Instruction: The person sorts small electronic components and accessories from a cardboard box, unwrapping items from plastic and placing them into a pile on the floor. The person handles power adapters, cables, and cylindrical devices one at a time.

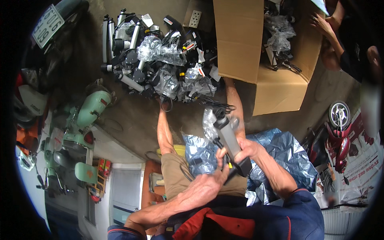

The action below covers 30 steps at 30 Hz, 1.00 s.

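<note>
Both the left hand and the right hand are closing around a grey linear actuator, tilting it upright over the lap, probably to free its plastic wrap.

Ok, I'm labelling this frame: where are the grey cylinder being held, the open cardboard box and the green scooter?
grey cylinder [229,138], head view, middle of its grey body
cardboard box [239,36], head view, its big flap
green scooter [90,108], head view, its front panel

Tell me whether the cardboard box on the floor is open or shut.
Open. The cardboard box has its flap raised, and plastic-wrapped parts show inside.
</note>
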Each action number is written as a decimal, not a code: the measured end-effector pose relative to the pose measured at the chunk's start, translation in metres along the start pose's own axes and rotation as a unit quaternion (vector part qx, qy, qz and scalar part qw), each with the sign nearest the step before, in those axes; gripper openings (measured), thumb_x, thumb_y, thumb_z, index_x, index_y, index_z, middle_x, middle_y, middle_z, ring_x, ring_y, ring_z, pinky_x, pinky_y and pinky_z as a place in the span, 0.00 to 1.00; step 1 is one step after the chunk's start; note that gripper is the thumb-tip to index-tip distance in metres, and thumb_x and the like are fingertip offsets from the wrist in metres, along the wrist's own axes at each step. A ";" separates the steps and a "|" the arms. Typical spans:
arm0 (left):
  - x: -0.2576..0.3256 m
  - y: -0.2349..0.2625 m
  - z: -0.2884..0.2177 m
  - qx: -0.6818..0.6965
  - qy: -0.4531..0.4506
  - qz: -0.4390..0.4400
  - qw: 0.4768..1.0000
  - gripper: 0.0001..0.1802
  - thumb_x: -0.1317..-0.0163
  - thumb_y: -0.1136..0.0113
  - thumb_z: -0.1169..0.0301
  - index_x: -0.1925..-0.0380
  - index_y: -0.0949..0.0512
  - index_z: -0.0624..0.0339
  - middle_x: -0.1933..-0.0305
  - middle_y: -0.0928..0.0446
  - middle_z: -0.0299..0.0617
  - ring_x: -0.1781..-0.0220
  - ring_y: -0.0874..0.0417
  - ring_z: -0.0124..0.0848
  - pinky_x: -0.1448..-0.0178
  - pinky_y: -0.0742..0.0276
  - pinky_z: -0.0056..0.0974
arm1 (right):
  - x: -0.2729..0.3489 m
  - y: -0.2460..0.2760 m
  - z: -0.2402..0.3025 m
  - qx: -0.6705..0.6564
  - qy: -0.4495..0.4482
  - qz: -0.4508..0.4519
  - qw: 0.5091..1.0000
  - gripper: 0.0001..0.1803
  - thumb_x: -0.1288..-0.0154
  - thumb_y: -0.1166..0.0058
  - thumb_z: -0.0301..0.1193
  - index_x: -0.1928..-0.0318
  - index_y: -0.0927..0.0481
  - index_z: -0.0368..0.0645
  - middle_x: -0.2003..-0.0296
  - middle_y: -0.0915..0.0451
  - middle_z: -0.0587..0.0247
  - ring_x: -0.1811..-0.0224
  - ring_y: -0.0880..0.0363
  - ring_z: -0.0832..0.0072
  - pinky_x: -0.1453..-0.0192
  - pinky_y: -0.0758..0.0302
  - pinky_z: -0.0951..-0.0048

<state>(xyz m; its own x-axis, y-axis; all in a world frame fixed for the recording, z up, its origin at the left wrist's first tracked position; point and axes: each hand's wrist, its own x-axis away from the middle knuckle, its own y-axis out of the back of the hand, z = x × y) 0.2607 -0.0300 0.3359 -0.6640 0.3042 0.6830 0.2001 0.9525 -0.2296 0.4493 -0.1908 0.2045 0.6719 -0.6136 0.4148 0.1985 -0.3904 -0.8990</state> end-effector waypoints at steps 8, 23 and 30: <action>-0.171 0.080 0.184 0.347 0.205 -0.171 0.899 0.21 0.27 0.36 0.57 0.50 0.19 0.67 0.58 0.13 0.46 0.62 0.13 0.32 0.59 0.14 0.39 | 0.066 -0.013 0.006 0.235 -0.042 -0.058 0.969 0.16 0.39 0.28 0.30 0.51 0.13 0.40 0.56 0.12 0.65 0.51 0.16 0.77 0.45 0.20 0.70; -0.197 0.102 0.156 0.444 0.111 -0.465 0.758 0.07 0.22 0.44 0.71 0.57 0.20 0.63 0.77 0.31 0.26 0.81 0.35 0.15 0.79 0.43 0.28 | 0.021 0.023 0.010 0.231 0.035 -0.099 0.967 0.12 0.44 0.28 0.23 0.59 0.14 0.37 0.50 0.13 0.56 0.46 0.16 0.69 0.43 0.20 0.66; -0.116 0.077 0.216 0.352 0.154 -0.562 0.733 0.12 0.23 0.41 0.69 0.49 0.15 0.63 0.72 0.28 0.25 0.72 0.33 0.16 0.70 0.36 0.27 | -0.025 0.038 0.000 0.059 0.096 -0.103 0.988 0.11 0.44 0.29 0.23 0.63 0.18 0.38 0.61 0.16 0.52 0.56 0.16 0.62 0.47 0.21 0.60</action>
<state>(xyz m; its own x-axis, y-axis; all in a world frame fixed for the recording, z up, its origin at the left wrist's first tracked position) 0.1979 0.0044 0.0891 0.0918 -0.5734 0.8141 -0.8408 0.3934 0.3719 0.4398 -0.1905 0.1596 0.4623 -0.6529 0.6000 0.4073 -0.4447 -0.7977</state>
